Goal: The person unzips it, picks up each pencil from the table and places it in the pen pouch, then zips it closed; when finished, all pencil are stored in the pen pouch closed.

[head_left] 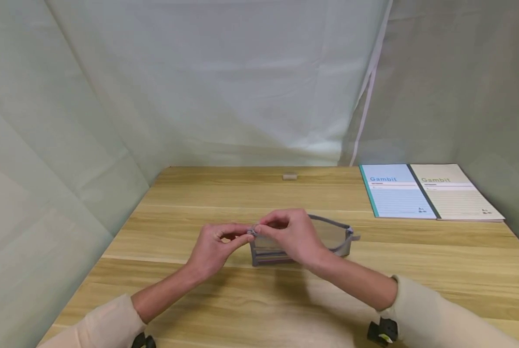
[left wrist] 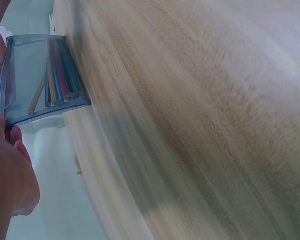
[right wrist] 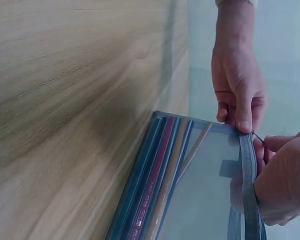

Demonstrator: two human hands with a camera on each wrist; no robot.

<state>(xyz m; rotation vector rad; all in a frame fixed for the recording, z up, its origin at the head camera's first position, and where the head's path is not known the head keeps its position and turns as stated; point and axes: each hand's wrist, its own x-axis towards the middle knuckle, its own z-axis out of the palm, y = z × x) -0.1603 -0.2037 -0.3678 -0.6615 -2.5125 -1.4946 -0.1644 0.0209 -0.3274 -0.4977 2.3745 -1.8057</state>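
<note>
A see-through pencil case [head_left: 329, 234] with grey-blue edging stands on the table, its top edges apart toward the right end. Several pencils [right wrist: 152, 185] lie along its bottom, one of them slanting. My left hand [head_left: 211, 246] pinches the case's top left corner between thumb and fingers. Close beside it, my right hand [head_left: 291, 237] pinches a small dark zipper pull [right wrist: 258, 136] at that same corner. The fingertips of both hands nearly meet there. My right hand hides part of the case's middle in the head view.
Two notebooks, one blue [head_left: 396, 193] and one cream [head_left: 455, 193], lie side by side at the table's back right. A small greyish block [head_left: 289, 177] sits near the back edge. Pale cloth walls [head_left: 242, 82] enclose the wooden table [head_left: 176, 193].
</note>
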